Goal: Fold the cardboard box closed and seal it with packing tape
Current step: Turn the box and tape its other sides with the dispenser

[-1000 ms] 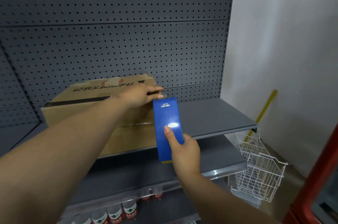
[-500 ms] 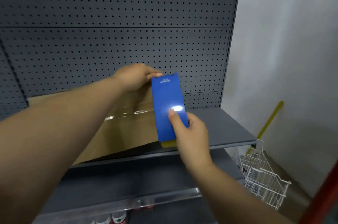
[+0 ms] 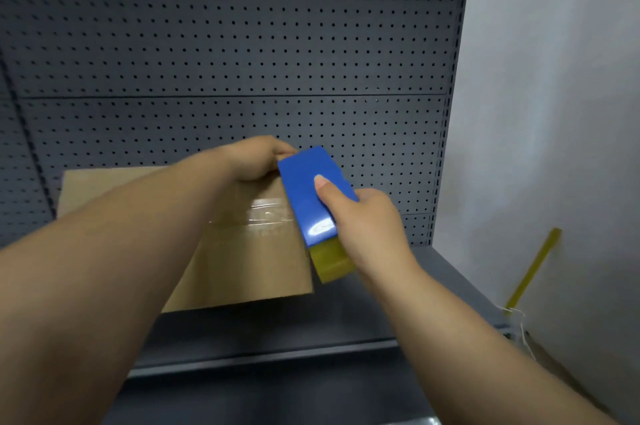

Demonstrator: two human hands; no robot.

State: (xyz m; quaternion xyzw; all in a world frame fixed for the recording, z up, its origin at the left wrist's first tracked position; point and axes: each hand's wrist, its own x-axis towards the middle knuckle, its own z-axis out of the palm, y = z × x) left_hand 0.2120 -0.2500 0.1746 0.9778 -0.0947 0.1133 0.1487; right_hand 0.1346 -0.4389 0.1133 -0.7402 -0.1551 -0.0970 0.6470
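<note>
Blue tape dispenser (image 3: pixel 313 194) now tilted, nearer box (image 3: pixel 242 251) corner.

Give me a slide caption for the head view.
Left hand steadies brown cardboard box while right hand runs blue tape dispenser along it.

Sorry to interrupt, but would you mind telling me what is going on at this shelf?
A person is taping a cardboard box shut on a grey metal shelf. The right hand grips a blue tape dispenser with a yellowish roll, held at the box's right edge. The left hand holds the box's far right corner beside the dispenser. A strip of clear tape already lies across the seam where the flaps meet.
</note>
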